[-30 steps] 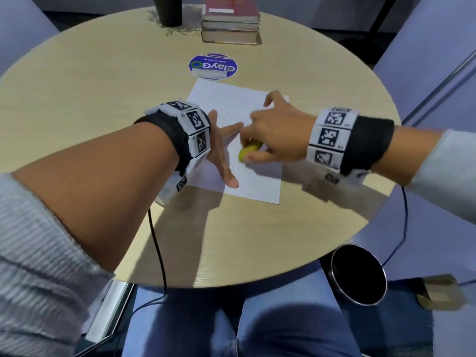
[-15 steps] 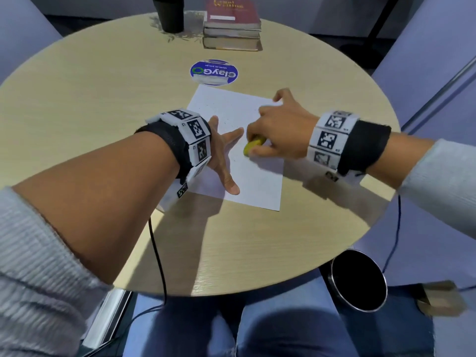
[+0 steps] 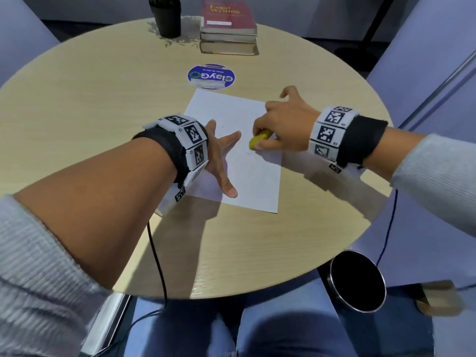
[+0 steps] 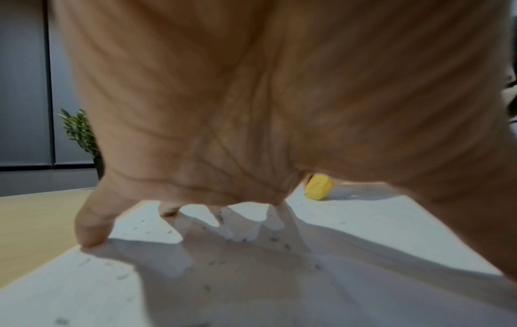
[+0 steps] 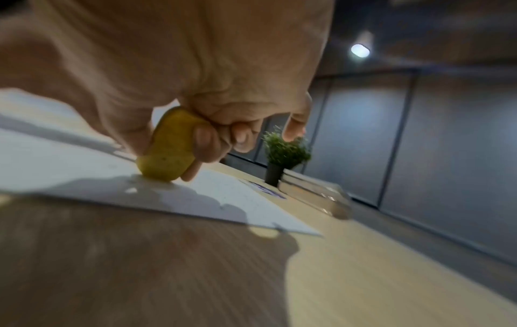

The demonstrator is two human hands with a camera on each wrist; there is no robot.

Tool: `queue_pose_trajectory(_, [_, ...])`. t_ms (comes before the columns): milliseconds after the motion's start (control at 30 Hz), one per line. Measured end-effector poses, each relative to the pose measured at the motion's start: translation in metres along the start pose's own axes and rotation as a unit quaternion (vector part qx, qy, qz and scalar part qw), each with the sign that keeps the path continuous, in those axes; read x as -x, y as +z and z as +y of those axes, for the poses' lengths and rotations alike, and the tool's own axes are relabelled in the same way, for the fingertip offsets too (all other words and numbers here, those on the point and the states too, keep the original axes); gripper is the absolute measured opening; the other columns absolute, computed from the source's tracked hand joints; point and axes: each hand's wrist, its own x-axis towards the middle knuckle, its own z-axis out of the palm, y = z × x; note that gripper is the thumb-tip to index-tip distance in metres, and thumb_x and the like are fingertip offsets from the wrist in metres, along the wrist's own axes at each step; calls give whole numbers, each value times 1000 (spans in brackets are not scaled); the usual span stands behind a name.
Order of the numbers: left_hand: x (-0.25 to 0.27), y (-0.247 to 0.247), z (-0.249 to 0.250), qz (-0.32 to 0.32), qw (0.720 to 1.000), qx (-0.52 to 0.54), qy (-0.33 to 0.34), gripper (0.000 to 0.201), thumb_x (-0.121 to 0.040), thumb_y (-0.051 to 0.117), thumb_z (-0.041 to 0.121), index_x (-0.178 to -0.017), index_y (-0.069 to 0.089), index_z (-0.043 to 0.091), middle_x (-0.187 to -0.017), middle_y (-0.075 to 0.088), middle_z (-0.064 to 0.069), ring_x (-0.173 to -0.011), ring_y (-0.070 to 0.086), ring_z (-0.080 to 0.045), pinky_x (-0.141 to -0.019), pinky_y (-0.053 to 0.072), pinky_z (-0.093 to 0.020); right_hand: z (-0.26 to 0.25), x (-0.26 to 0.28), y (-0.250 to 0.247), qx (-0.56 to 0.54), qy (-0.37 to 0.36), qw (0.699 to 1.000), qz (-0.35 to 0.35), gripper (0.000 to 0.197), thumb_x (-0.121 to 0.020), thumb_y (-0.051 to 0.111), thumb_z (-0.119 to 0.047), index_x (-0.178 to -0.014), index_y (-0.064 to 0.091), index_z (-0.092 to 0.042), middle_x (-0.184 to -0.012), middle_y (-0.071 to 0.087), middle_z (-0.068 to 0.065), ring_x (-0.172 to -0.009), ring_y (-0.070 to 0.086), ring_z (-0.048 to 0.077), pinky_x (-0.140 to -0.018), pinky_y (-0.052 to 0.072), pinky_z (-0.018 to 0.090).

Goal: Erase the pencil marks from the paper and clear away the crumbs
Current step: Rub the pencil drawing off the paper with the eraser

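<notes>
A white sheet of paper (image 3: 253,181) lies on the round wooden table (image 3: 77,104), speckled with dark eraser crumbs (image 4: 279,241). My left hand (image 3: 221,161) lies spread on the sheet's left part, its fingertips (image 4: 89,239) pressing the paper down. At the sheet's right edge my right hand (image 3: 280,127) grips a yellow eraser (image 3: 258,141) between thumb and curled fingers. The eraser's (image 5: 167,152) lower end touches the paper (image 5: 69,174). In the left wrist view the eraser (image 4: 318,187) shows beyond my palm.
A round blue-and-white sticker (image 3: 211,76) sits just beyond the paper. Further back stand a small potted plant (image 3: 166,19) and a stack of books (image 3: 228,29). A dark round bin (image 3: 358,279) stands on the floor by the table's near right edge.
My right hand has slid the eraser a short way along the paper towards its far right side. The left hand stays pressed on the sheet. The head view has tilted.
</notes>
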Motion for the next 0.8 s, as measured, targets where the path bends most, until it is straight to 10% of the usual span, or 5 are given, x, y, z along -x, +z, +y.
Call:
queue_pose_trajectory(133, [-2,1,-3,-3,1000,-2,4,153,-20,67,90,-136,-27,57,-156,-23,-8,-143,-1,-44,-108,22,-65,-18,7,8,-11,-87,996,10,42,-90,37,-62,-100,64,-32,-78,59,-11,-88,42,8,-102,19,48])
queue_pose_trajectory(267, [0,0,0,8,1000,3,4,150,-25,68,89,-140,-22,55,-155,-8,-13,-140,7,-46,-106,25,-63,0,-3,-1,-16,8,1000,5,44,-90,37,-61,-103,65,-29,-77,51,-10,-96,48,12,-102,20,49])
queue_pose_trajectory(400, [-1,3,0,7,1000,5,7,153,-21,68,88,-140,-23,55,-153,-7,-15,-139,7,-47,-107,24,-61,-23,7,9,-4,-81,997,15,52,-85,26,-64,-97,64,-31,-73,51,-11,-86,42,9,-102,20,48])
queue_pose_trajectory(800, [3,2,0,25,999,16,30,138,-35,74,82,-142,-10,56,-144,8,-19,-133,17,-48,-102,29,-58,-15,-15,0,-14,-16,999,27,43,-91,37,-57,-110,63,-30,-80,54,-10,-96,50,13,-102,21,50])
